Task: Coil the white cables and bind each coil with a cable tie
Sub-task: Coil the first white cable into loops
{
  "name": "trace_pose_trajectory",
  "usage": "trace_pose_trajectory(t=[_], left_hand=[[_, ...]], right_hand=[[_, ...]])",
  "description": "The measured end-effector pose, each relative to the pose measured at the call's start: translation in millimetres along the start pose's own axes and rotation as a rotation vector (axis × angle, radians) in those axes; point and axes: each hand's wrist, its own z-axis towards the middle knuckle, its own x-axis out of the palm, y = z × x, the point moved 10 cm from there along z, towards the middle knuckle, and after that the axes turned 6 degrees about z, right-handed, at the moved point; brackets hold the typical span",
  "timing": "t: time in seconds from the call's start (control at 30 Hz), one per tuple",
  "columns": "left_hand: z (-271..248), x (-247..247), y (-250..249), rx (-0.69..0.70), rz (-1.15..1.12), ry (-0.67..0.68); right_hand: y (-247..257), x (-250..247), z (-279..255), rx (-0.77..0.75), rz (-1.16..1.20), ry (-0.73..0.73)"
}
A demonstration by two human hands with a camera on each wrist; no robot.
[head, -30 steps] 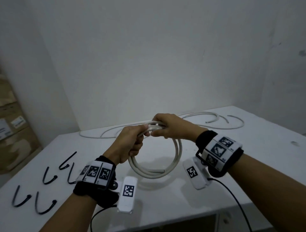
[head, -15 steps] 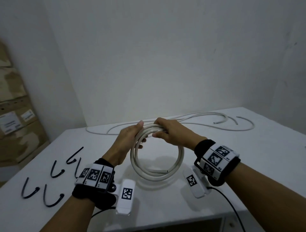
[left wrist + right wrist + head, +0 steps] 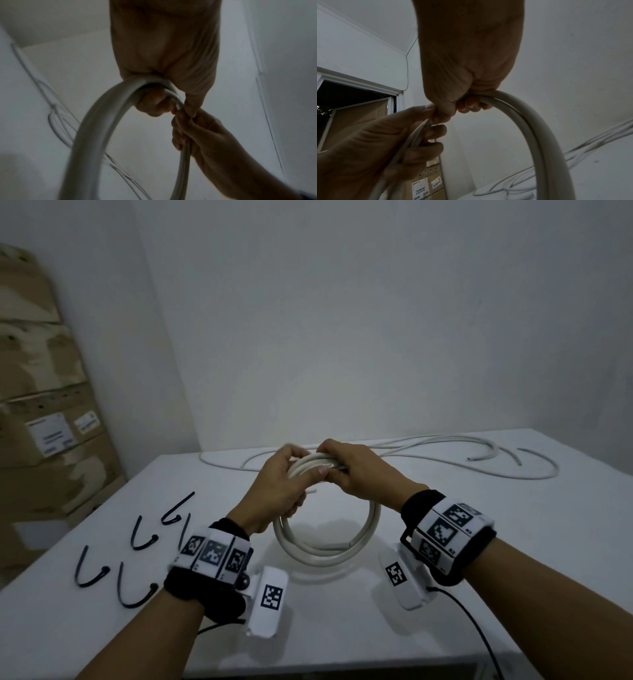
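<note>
A white cable coil (image 3: 329,549) hangs upright above the white table (image 3: 445,542), held at its top by both hands. My left hand (image 3: 284,484) grips the upper left of the coil (image 3: 106,121), fingers curled round the strands. Beside it, thumbs nearly touching, my right hand (image 3: 352,470) grips the top of the coil (image 3: 537,129). A short cable end (image 3: 310,492) sticks out below the left thumb. Several black cable ties (image 3: 137,539) lie on the table to the left. More loose white cable (image 3: 445,453) lies along the table's back.
Stacked cardboard boxes (image 3: 44,422) stand against the wall at the left. A white wall rises right behind the table's back edge. Black wires (image 3: 472,628) run from the wrist cameras toward the front edge.
My left hand, open beside the coil half a second ago, has closed round its upper left. The coil stays upright in about the same spot.
</note>
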Motion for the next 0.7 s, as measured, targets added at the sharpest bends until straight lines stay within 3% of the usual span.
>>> trace_pose_trajectory(t=[0.1,0.2,0.27,0.33,0.57,0.7], left_hand=[[-5.6,-15.0,-16.6,0.154,0.236,-0.072],[-7.4,-34.0,-19.1,0.184,0.490,-0.076],[-8.1,-39.5,-8.7,0.104,0.398,0.008],[-12.3,-42.5,5.4,-0.016,0.151,0.066],[-25.8,-99.2,16.0,-0.028,-0.020,-0.084],[-35.0,-139.9,29.5,-0.076,-0.026,-0.130]], right_hand=[[3.2,1.7,8.5,-0.004,0.011,-0.008],[11.3,14.8,18.7,-0.017,-0.009,0.041],[18.5,25.1,24.5,-0.032,-0.011,0.068],[25.3,34.0,31.5,-0.037,0.011,0.071],[49.3,67.1,64.9,0.025,0.224,0.073],[51.9,98.9,80.0,0.182,0.532,0.230]])
